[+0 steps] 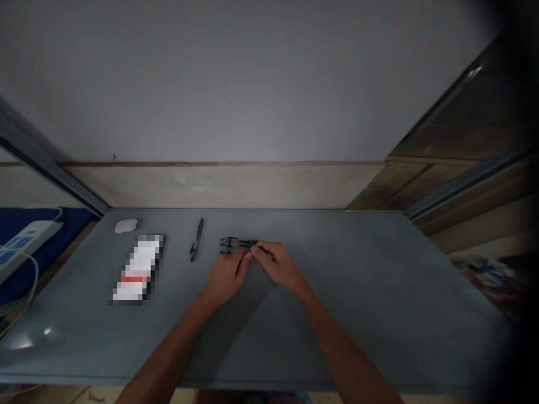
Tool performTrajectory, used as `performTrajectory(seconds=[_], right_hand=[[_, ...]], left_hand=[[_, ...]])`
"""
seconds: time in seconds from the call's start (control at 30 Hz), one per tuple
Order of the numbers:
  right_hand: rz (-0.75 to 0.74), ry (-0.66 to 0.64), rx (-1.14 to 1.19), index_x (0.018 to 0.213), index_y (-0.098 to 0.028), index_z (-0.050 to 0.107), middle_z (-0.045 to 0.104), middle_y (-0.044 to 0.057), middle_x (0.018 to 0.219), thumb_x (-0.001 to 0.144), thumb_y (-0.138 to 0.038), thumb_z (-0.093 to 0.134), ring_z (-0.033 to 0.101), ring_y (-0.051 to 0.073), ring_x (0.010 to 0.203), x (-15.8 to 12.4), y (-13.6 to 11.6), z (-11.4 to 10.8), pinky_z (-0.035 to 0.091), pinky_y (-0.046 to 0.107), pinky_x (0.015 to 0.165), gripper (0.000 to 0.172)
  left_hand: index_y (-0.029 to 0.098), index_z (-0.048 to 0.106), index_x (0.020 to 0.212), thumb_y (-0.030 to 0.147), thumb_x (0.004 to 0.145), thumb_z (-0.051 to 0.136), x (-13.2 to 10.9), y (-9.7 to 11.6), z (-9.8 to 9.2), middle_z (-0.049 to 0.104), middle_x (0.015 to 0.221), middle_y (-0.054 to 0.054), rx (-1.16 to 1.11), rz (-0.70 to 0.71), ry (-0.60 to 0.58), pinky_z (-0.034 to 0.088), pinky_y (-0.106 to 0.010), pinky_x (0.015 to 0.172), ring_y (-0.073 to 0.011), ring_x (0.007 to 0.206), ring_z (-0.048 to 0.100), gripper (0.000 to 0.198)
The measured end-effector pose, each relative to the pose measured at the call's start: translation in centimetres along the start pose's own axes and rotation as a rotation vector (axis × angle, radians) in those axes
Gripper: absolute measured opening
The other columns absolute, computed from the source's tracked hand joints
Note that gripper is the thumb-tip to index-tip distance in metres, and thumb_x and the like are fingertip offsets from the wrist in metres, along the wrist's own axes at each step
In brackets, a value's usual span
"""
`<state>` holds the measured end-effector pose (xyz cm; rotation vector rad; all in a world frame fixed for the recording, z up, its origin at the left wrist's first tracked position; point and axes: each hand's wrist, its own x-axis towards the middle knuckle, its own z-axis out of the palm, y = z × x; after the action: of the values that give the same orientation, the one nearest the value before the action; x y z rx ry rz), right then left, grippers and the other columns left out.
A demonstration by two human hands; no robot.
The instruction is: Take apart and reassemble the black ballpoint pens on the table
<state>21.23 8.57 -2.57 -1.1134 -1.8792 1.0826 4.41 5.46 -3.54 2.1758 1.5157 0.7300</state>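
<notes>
Head view: the left hand (224, 276) and right hand (279, 266) meet thumb to thumb, fingers curled, at a small row of dark pens (236, 243) lying sideways on a grey bench (370, 292); whether they grip one is hidden. Left of the row lies a lone pen (196, 241), then a pixelated, phone-shaped object (137, 269), and near the far left corner a small white case (126, 225).

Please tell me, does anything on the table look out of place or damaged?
Only one pen looks odd: it lies apart, left of the grouped pens by the left hand and right hand, running away from the person while those lie crosswise. I see no spill or damage; the rectangular item is pixelated.
</notes>
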Motion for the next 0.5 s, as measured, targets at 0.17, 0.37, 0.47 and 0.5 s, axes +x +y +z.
performTrajectory(seconds=[0.17, 0.37, 0.47, 0.5], right_hand=[[0.024, 0.073, -0.024, 0.062, -0.02, 0.049, 0.042, -0.002, 0.057, 0.093, -0.04, 0.045, 0.041, 0.012, 0.054, 0.1, 0.4, 0.42, 0.028, 0.024, 0.05, 0.037], [-0.008, 0.083, -0.044, 0.062, -0.02, 0.046, 0.04, -0.003, 0.057, 0.093, -0.042, 0.045, 0.04, 0.013, 0.055, 0.01, 0.2, 0.55, 0.028, 0.024, 0.049, 0.038], [-0.04, 0.049, -0.065, 0.063, -0.02, 0.045, 0.041, -0.002, 0.059, 0.094, -0.042, 0.045, 0.041, 0.012, 0.056, -0.07, -0.25, 0.45, 0.029, 0.024, 0.05, 0.037], [-0.043, 0.042, -0.079, 0.063, -0.02, 0.045, 0.041, -0.002, 0.058, 0.094, -0.042, 0.045, 0.041, 0.012, 0.055, -0.09, -0.38, 0.47, 0.029, 0.025, 0.051, 0.038]], left_hand=[[0.019, 0.063, 0.085, 0.041, 0.1, 0.032, 0.17, 0.15, -0.29, 0.068, 0.072, -0.005, 0.061, -0.035, 0.005, 0.041, -0.027, 0.059, -0.0184, 0.066, 0.066, 0.041], [0.018, 0.063, 0.08, 0.042, 0.101, 0.023, 0.18, 0.2, -0.35, 0.069, 0.071, -0.008, 0.14, -0.051, -0.001, 0.041, -0.028, 0.058, -0.0195, 0.065, 0.066, 0.051], [0.017, 0.063, 0.077, 0.04, 0.102, 0.015, 0.02, -0.11, 0.0, 0.068, 0.067, -0.01, 0.139, -0.039, -0.005, 0.04, -0.029, 0.056, -0.0199, 0.06, 0.066, 0.059], [0.016, 0.063, 0.075, 0.04, 0.102, 0.014, -0.02, -0.25, 0.12, 0.068, 0.065, -0.011, 0.155, -0.043, 0.003, 0.04, -0.029, 0.054, -0.02, 0.058, 0.065, 0.061]])
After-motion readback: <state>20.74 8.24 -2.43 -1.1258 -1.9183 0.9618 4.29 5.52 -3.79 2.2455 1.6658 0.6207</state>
